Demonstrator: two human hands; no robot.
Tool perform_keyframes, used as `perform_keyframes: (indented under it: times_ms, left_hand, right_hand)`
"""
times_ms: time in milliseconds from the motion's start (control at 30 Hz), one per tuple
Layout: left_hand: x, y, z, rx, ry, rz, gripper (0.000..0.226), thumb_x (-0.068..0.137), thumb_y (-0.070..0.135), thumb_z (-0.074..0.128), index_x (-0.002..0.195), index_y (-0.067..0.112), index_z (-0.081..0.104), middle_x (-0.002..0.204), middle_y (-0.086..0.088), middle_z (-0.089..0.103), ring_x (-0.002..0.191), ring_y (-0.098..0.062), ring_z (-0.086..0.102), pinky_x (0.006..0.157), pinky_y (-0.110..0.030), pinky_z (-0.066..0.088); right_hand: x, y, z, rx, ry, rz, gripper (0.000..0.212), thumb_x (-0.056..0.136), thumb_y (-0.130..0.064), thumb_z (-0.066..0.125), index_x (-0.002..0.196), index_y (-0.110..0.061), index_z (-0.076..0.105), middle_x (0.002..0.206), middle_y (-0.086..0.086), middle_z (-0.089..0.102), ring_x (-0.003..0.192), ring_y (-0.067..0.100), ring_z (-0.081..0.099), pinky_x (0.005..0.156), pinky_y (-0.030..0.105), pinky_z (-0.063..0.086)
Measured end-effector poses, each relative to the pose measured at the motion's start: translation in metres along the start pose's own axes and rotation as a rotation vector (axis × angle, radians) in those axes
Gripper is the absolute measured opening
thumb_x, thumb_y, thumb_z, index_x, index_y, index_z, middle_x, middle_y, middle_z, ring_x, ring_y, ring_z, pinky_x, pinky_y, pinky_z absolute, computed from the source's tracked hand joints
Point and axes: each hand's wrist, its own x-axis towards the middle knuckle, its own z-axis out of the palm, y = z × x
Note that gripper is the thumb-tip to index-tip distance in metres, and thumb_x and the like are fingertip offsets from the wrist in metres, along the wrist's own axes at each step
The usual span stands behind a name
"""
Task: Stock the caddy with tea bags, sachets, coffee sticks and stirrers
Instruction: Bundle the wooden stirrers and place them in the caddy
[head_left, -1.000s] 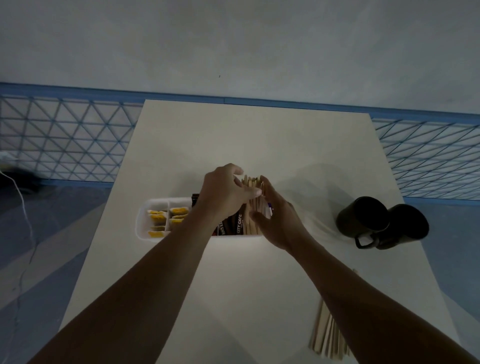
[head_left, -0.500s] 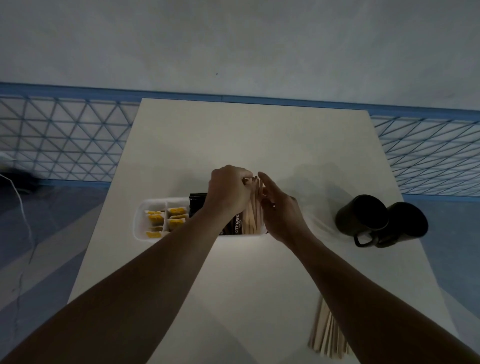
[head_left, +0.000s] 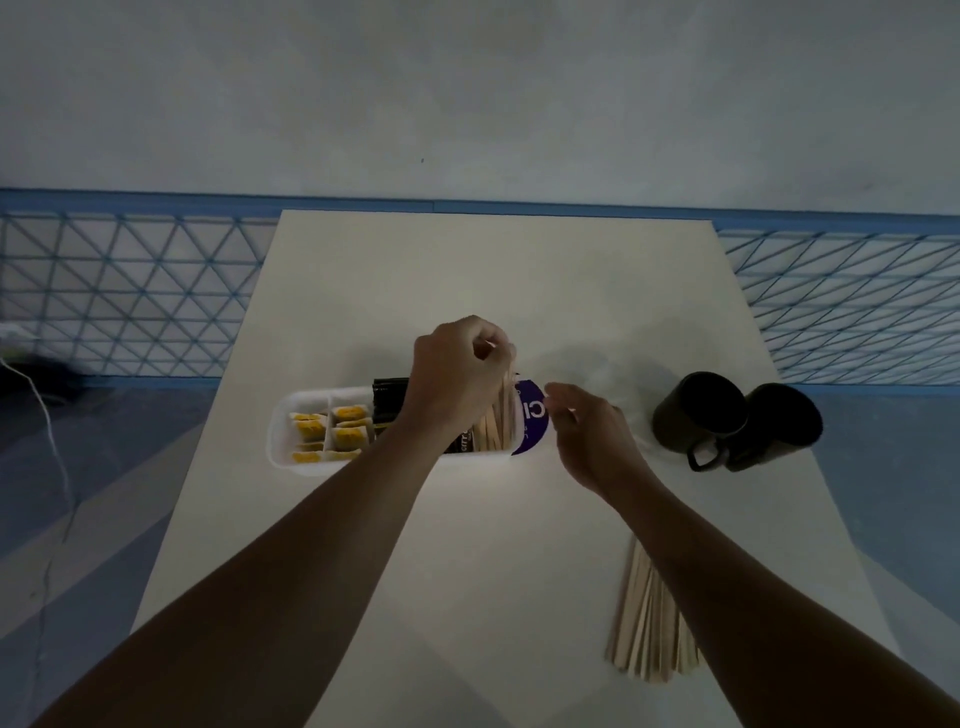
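A white caddy lies across the middle of the table. Yellow tea bags fill its left compartments, dark coffee sticks stand in the middle, and wooden stirrers stand upright at its right end, next to a purple label. My left hand is closed over the tops of those stirrers and pinches them. My right hand hovers just right of the caddy, fingers loosely curled, holding nothing. A loose bundle of stirrers lies on the table near me, partly under my right forearm.
Two black mugs lie side by side on the table to the right of the caddy. The cream table ends at a wall with a blue lattice band. A white cable runs on the floor at left.
My right hand has drawn back from the stirrers to the right, uncovering the purple label. My left hand stays on the stirrer tops.
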Motion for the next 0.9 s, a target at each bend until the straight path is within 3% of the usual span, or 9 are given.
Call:
perform_keyframes:
  times_ms: [167, 267, 500, 667, 800, 900]
  left_hand:
    - [-0.025, 0.007, 0.032, -0.020, -0.140, -0.026, 0.009, 0.089, 0.020, 0.064, 0.082, 0.019, 0.070, 0.071, 0.009, 0.069, 0.068, -0.011, 0.067, 0.075, -0.034, 0.059]
    - [-0.039, 0.003, 0.057, -0.046, -0.193, -0.064, 0.013, 0.086, 0.018, 0.064, 0.074, 0.021, 0.067, 0.068, 0.004, 0.069, 0.068, -0.020, 0.070, 0.072, -0.042, 0.060]
    - [-0.077, 0.003, 0.114, 0.026, -0.397, -0.146, 0.012, 0.085, 0.023, 0.069, 0.089, 0.012, 0.068, 0.083, -0.007, 0.071, 0.078, -0.024, 0.070, 0.075, -0.044, 0.060]
    - [-0.109, -0.002, 0.146, 0.229, -0.546, -0.196, 0.034, 0.086, 0.025, 0.069, 0.117, 0.013, 0.060, 0.109, -0.002, 0.065, 0.093, -0.016, 0.060, 0.071, -0.024, 0.047]
    - [-0.134, -0.005, 0.168, 0.328, -0.537, -0.227, 0.041, 0.086, 0.019, 0.067, 0.124, 0.010, 0.056, 0.119, -0.008, 0.064, 0.107, -0.023, 0.062, 0.076, -0.024, 0.046]
    - [-0.144, -0.006, 0.179, 0.338, -0.543, -0.272, 0.051, 0.082, 0.030, 0.074, 0.124, 0.010, 0.053, 0.119, -0.007, 0.063, 0.106, -0.024, 0.062, 0.078, -0.026, 0.050]
  right_hand:
    - [-0.026, 0.036, -0.015, 0.028, 0.026, 0.058, 0.027, 0.100, -0.015, 0.052, 0.123, -0.016, 0.067, 0.117, 0.005, 0.072, 0.093, 0.017, 0.071, 0.089, 0.037, 0.058]
    - [-0.044, 0.054, -0.025, 0.075, 0.026, 0.129, 0.025, 0.098, -0.011, 0.054, 0.117, -0.015, 0.070, 0.112, 0.005, 0.074, 0.090, 0.016, 0.070, 0.089, 0.036, 0.057]
    - [-0.093, 0.100, -0.055, -0.025, 0.077, 0.212, 0.029, 0.097, -0.016, 0.054, 0.123, -0.017, 0.067, 0.120, 0.000, 0.070, 0.107, 0.016, 0.065, 0.094, 0.030, 0.051]
    - [-0.120, 0.131, -0.063, -0.118, 0.077, 0.306, 0.030, 0.096, -0.024, 0.059, 0.125, -0.018, 0.064, 0.116, 0.001, 0.071, 0.098, 0.015, 0.065, 0.080, 0.028, 0.053]
    - [-0.133, 0.145, -0.059, -0.098, 0.023, 0.406, 0.032, 0.095, -0.027, 0.062, 0.125, -0.015, 0.062, 0.113, 0.004, 0.070, 0.089, 0.014, 0.065, 0.072, 0.026, 0.054]
    - [-0.137, 0.148, -0.053, -0.074, 0.032, 0.433, 0.032, 0.093, -0.033, 0.063, 0.121, -0.017, 0.064, 0.110, 0.004, 0.070, 0.085, 0.016, 0.066, 0.066, 0.026, 0.056]
